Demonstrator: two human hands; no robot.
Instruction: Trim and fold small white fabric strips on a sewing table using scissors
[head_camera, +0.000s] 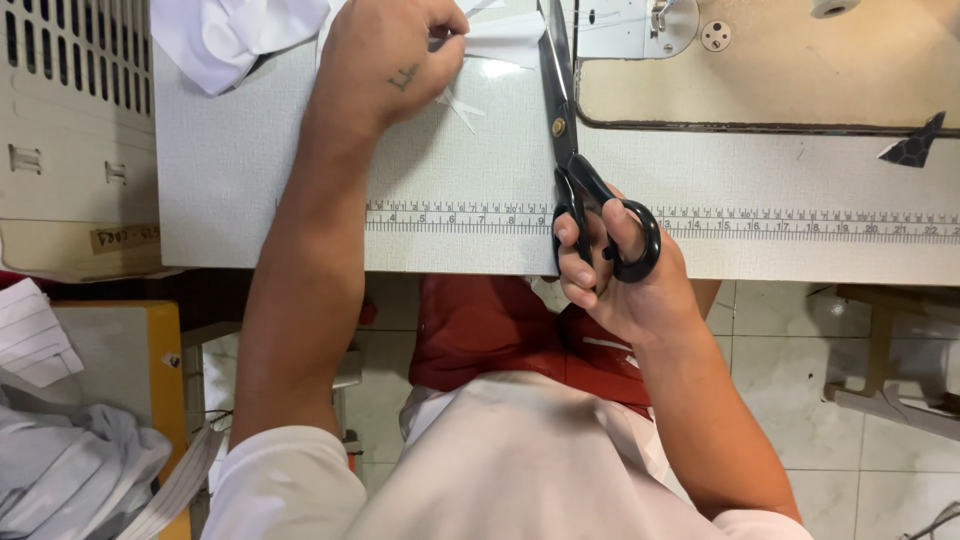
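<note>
Cutting fabric (497, 40), scissors (562, 120) tips cropped

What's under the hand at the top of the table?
White fabric pokes out from under the left hand, lying on the table. How much fabric lies under the palm is hidden.

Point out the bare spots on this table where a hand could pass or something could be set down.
Bare tabletop lies left of the left hand, and a strip between the ruler and the sewing machine base. It is crowded at the top edge, where the white fabric, the scissors in the right hand meet.
</note>
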